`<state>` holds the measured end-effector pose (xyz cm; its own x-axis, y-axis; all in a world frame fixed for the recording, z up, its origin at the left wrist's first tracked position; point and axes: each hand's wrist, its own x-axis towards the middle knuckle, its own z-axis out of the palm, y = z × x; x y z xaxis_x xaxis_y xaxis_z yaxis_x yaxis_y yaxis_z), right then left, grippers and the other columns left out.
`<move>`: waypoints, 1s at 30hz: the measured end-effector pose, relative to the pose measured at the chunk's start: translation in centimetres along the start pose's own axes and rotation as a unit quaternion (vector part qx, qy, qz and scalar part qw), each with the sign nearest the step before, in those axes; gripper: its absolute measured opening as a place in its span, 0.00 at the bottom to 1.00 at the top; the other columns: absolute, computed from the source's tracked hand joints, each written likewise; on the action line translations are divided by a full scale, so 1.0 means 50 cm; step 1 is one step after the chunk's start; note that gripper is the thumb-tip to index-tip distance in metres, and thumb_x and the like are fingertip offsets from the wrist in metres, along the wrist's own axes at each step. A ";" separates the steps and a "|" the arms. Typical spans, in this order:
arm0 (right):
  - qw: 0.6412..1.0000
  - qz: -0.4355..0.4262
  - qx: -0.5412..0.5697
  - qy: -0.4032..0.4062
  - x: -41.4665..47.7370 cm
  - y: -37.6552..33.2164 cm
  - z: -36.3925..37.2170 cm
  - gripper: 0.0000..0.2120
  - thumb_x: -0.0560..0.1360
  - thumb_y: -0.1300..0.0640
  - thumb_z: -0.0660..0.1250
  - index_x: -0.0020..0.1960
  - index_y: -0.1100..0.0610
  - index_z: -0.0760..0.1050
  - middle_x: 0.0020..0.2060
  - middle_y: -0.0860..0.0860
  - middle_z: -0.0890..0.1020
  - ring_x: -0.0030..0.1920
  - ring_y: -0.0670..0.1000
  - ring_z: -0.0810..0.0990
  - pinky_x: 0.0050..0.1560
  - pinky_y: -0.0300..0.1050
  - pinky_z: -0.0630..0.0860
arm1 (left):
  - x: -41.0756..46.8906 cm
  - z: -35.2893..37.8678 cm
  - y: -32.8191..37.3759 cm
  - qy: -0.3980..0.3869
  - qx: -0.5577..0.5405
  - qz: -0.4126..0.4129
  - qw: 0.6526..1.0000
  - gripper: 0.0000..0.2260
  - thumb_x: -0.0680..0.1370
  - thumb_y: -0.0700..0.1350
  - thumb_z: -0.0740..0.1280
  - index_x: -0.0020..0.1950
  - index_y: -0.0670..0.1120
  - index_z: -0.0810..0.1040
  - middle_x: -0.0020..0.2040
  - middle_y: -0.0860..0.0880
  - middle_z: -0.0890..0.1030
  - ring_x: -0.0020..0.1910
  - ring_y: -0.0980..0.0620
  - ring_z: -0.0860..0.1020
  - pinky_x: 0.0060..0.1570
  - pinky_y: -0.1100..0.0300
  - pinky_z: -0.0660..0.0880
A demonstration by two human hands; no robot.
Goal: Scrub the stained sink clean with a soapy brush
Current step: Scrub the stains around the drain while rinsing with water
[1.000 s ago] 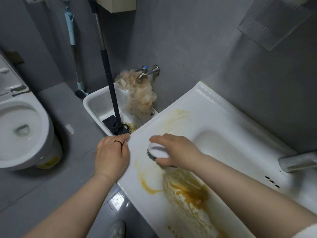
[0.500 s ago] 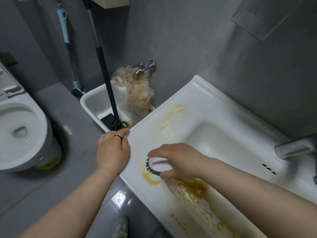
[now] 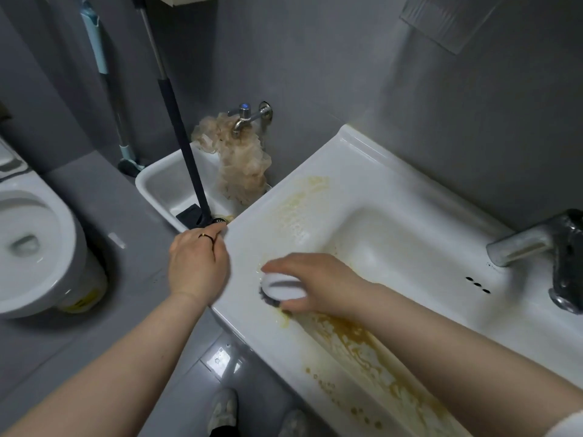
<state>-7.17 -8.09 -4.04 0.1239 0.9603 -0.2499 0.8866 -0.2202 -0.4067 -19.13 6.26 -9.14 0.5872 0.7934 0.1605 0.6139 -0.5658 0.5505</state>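
Progress looked partial in the head view: the sink [image 3: 394,184] was white along its back rim, yet brown-orange stains [image 3: 356,339] streaked the front ledge and a paler yellow film lay toward the far left corner, so by my judgement most of the scrubbing was left to do. The right hand [image 3: 318,285] had fingers and thumb clamped round the round white brush [image 3: 280,288], bristles down on the front-left ledge. The left hand [image 3: 197,266] gripped the sink's left corner, fingers together and curled. The porcelain looked glossy and slick. Grey walls and floor enclosed it, with a toilet [image 3: 38,247] at left and a low mop basin [image 3: 157,187] beyond.
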 end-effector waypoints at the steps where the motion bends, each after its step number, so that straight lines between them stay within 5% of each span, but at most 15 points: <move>1: 0.999 0.008 0.022 0.023 0.007 -0.008 0.006 0.26 0.72 0.54 0.69 0.69 0.49 0.67 0.63 0.51 0.75 0.62 0.52 0.73 0.59 0.44 0.69 | 0.000 0.000 0.001 0.000 0.002 0.007 1.000 0.20 0.73 0.43 0.52 0.57 0.39 0.78 0.49 0.35 0.80 0.51 0.35 0.74 0.56 0.51 0.63; 8: 0.998 0.031 0.048 -0.012 -0.075 0.035 0.036 0.27 0.72 0.54 0.68 0.69 0.47 0.66 0.65 0.45 0.73 0.64 0.48 0.71 0.59 0.37 0.66 | -0.024 -0.008 0.023 -0.001 -0.011 0.018 1.000 0.19 0.74 0.43 0.53 0.55 0.37 0.79 0.53 0.37 0.80 0.54 0.37 0.74 0.58 0.51 0.60; 13: 0.985 0.029 0.076 0.155 -0.031 0.000 0.061 0.26 0.70 0.46 0.63 0.66 0.51 0.72 0.58 0.52 0.79 0.57 0.54 0.78 0.53 0.43 0.73 | -0.019 -0.007 0.026 -0.012 -0.010 -0.021 1.000 0.15 0.79 0.42 0.55 0.58 0.39 0.77 0.55 0.38 0.79 0.56 0.37 0.72 0.60 0.51 0.59; 20: 0.935 0.287 0.042 0.205 0.050 0.124 -0.073 0.25 0.75 0.51 0.64 0.71 0.49 0.62 0.61 0.54 0.75 0.60 0.55 0.73 0.53 0.43 0.68 | -0.003 -0.005 0.018 -0.019 0.038 -0.001 0.999 0.11 0.77 0.35 0.60 0.55 0.39 0.79 0.47 0.36 0.81 0.50 0.37 0.75 0.60 0.49 0.61; 26: 0.983 0.161 -0.023 0.086 0.078 0.089 -0.068 0.26 0.74 0.49 0.65 0.70 0.47 0.63 0.61 0.53 0.75 0.62 0.55 0.73 0.55 0.42 0.67 | -0.002 0.006 0.008 0.006 0.038 0.011 0.999 0.08 0.74 0.32 0.64 0.49 0.37 0.81 0.42 0.36 0.81 0.44 0.36 0.77 0.51 0.49 0.66; 30: 0.932 0.314 0.004 0.181 0.115 0.171 -0.132 0.25 0.74 0.52 0.64 0.70 0.51 0.63 0.59 0.54 0.76 0.60 0.56 0.73 0.50 0.43 0.68 | 0.002 0.011 0.000 0.027 0.039 0.020 0.999 0.12 0.73 0.39 0.59 0.48 0.38 0.82 0.40 0.39 0.82 0.42 0.38 0.78 0.48 0.53 0.66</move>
<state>4.07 -3.32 -3.18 0.7603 0.6368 -0.1281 0.5864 -0.7577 -0.2865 -18.79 6.20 -9.60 0.5841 0.7792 0.2272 0.6308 -0.6120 0.4770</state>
